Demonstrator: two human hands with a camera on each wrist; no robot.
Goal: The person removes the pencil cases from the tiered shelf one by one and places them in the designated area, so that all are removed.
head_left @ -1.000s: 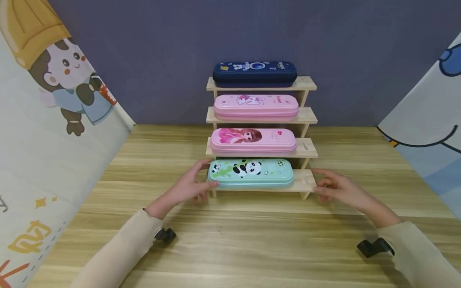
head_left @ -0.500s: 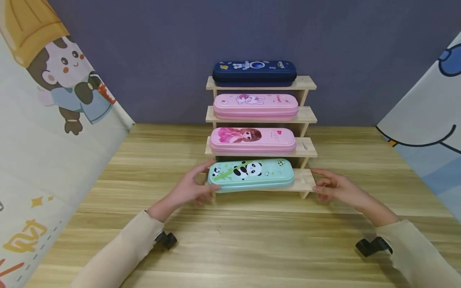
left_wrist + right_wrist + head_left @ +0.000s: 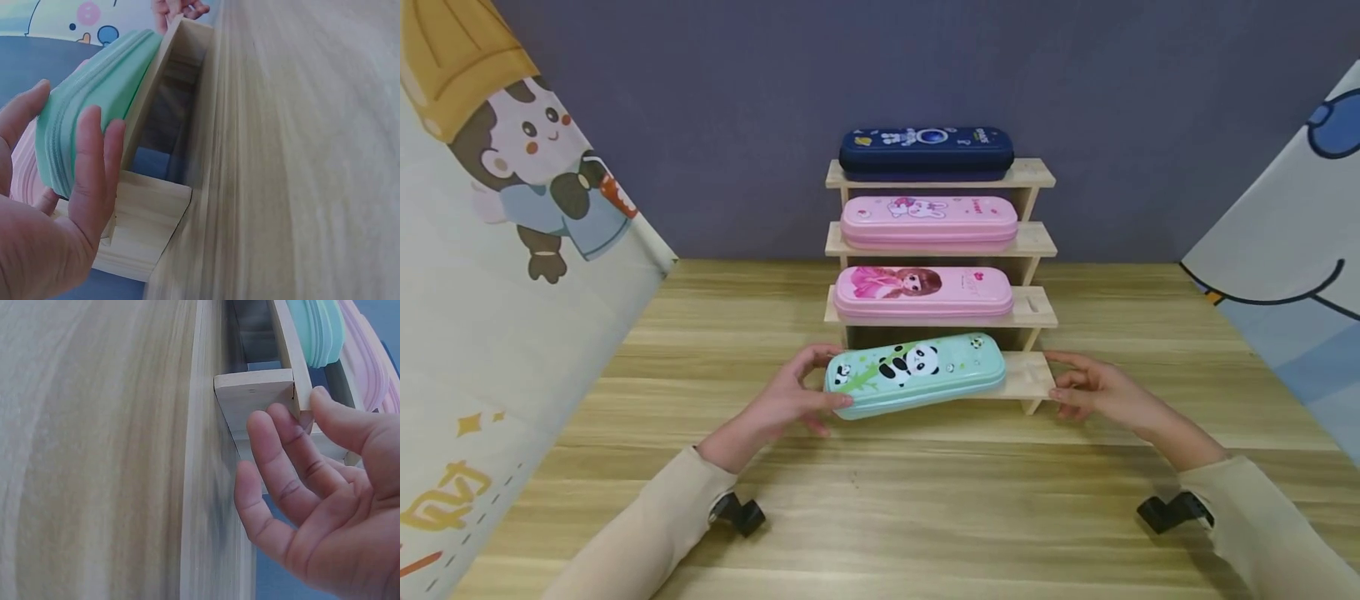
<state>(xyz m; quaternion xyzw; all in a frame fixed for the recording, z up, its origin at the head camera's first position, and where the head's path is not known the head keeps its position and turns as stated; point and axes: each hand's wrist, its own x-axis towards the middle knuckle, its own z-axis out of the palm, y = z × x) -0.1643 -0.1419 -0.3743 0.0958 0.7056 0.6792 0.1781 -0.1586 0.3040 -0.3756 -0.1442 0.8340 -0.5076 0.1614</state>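
Note:
My left hand grips the left end of a mint-green pencil case with a panda on its lid. In the left wrist view, the thumb is at one side of the case and fingers lie along its underside. The case slants, its left end out past the front edge of the lowest step and its right end over that step. With thumb and fingers my right hand pinches the right end of the wooden stepped rack's lowest step. The right wrist view shows the thumb on the board's end, fingertips beneath.
Higher on the rack lie a pink girl-print case, a pink rabbit case and a dark blue astronaut case. The rack stands on a wood-grain table, before a dark wall. Printed panels flank both sides.
My left hand has drawn the left end of the green pencil case forward off the lowest step, turning it aslant. The right hand keeps its hold on the rack.

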